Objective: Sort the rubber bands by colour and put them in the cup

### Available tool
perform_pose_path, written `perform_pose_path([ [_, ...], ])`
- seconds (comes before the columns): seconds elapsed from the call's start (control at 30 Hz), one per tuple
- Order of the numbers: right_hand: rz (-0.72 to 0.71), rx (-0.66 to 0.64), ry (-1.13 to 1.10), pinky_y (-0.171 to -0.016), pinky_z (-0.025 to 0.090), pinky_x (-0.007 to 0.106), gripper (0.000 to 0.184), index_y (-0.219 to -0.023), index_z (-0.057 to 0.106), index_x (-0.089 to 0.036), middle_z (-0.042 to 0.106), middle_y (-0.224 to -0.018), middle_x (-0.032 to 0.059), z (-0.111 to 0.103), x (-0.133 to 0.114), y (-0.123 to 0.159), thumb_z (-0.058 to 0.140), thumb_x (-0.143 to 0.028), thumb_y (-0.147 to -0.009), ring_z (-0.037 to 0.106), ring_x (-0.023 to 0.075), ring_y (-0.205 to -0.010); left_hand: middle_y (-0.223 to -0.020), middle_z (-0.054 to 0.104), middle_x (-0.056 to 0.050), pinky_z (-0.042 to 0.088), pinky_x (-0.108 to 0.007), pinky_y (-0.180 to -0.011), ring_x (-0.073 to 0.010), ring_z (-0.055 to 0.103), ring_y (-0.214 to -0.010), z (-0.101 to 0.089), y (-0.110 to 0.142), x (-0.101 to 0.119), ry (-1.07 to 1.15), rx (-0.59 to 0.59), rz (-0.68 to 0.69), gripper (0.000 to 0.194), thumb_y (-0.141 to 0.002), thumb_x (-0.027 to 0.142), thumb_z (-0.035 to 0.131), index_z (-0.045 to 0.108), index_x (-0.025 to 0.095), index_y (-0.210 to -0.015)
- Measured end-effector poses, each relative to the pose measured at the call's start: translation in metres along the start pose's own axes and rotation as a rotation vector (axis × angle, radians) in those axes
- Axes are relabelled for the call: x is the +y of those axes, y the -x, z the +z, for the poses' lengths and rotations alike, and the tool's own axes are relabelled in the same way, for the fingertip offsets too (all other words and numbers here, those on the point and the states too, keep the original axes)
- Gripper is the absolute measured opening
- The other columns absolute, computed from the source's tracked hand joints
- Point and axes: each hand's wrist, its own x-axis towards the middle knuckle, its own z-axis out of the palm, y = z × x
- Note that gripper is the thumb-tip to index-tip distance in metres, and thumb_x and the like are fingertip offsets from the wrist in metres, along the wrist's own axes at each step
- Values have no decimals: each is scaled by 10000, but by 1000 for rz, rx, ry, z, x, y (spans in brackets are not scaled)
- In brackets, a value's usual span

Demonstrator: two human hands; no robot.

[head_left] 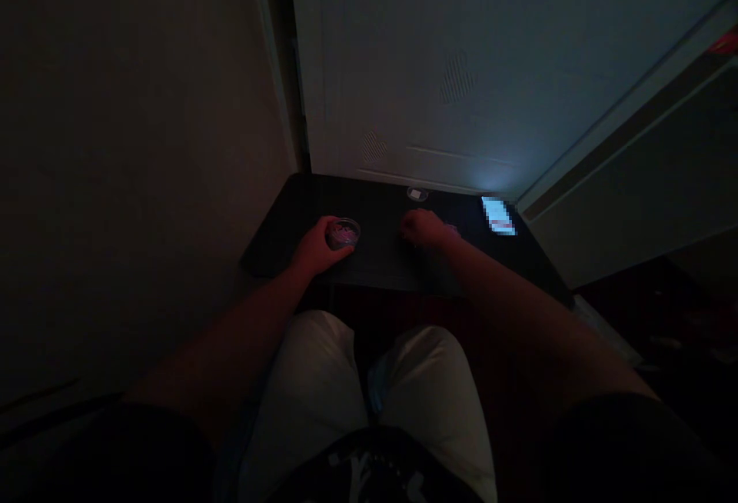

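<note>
The scene is very dark. My left hand point(316, 248) curls around a small clear round container point(344, 233) with pinkish contents, standing on a low black table point(277, 234). My right hand point(422, 228) rests knuckles-up on the table to the right of it, fingers bent down; whether it holds anything is hidden in the dark. A faint pinkish thing point(451, 231) lies right beside its wrist. Another small round clear item point(417, 194) sits at the table's far edge, beyond my right hand.
A lit phone screen point(498, 215) lies on the table's right side. A white door point(461, 64) stands right behind the table, with walls to the left and right. My knees in light trousers point(369, 388) are close under the table's near edge.
</note>
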Motion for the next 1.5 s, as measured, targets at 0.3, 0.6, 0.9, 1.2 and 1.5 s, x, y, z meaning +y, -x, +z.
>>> perform_pose_path([
  [0.3, 134, -44, -41, -840, 424, 304, 429, -1176, 549, -155, 587, -1144, 131, 1, 21, 4, 550, -386, -814, 560, 217, -1015, -1120, 608, -65, 472, -357, -858, -219, 592, -1005, -1, 1, 2, 4, -3, 0, 637, -616, 417, 711, 449, 232, -1166],
  [0.6, 250, 86, 96, -865, 415, 363, 359, -1159, 539, -138, 523, -1183, 169, 26, -17, 10, 396, -307, -876, 496, 272, -1073, -1128, 597, -76, 462, -376, -874, -229, 583, -1018, -1, 0, 2, -22, 2, -8, 641, -610, 413, 716, 453, 223, -1164],
  [0.9, 221, 165, 106, -854, 419, 363, 370, -1096, 558, -146, 510, -1205, 166, 37, -30, 23, 340, -379, -909, 485, 275, -1067, -1115, 605, -70, 463, -374, -869, -226, 586, -1005, -1, 0, -1, -12, 3, 12, 648, -609, 424, 717, 456, 229, -1169],
  [1.2, 181, 74, 108, -711, 435, 295, 428, -957, 628, -131, 634, -990, 143, 38, -25, 14, 289, -391, -931, 611, 229, -885, -1121, 602, -76, 466, -377, -866, -232, 589, -1010, -1, 0, 0, -25, 1, -3, 647, -610, 414, 718, 454, 229, -1171],
  [1.5, 310, 298, -154, -643, 371, 251, 413, -808, 637, -136, 665, -806, 113, 25, -31, -13, 346, -405, -925, 596, 171, -733, -1128, 606, -62, 472, -383, -878, -227, 592, -1010, 1, 0, -2, 44, -6, 40, 640, -601, 403, 730, 477, 236, -1164],
])
